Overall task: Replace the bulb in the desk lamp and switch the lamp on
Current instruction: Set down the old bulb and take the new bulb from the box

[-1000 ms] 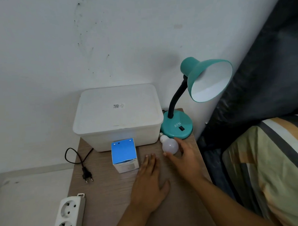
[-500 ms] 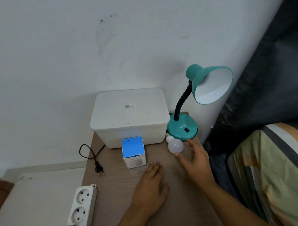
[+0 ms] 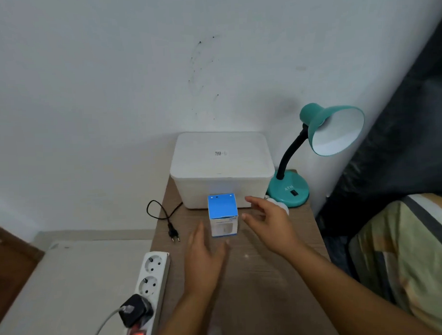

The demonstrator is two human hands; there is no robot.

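Narrow wooden bench (image 3: 269,278) against a white wall. Far right, teal gooseneck desk lamp (image 3: 288,190), shade empty. Centre, small blue-topped cardboard bulb box (image 3: 223,217). Left hand (image 3: 205,260) and right hand (image 3: 269,225) open, flanking it, holding nothing. Best clasped by opposite sides, lifted level. White loose bulb (image 3: 282,205) behind right hand.

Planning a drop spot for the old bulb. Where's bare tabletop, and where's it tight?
Free: the near tabletop between the forearms, and the left strip around the plug. Crowded: the back, where the white bin, blue box, lamp base and loose bulb cluster.
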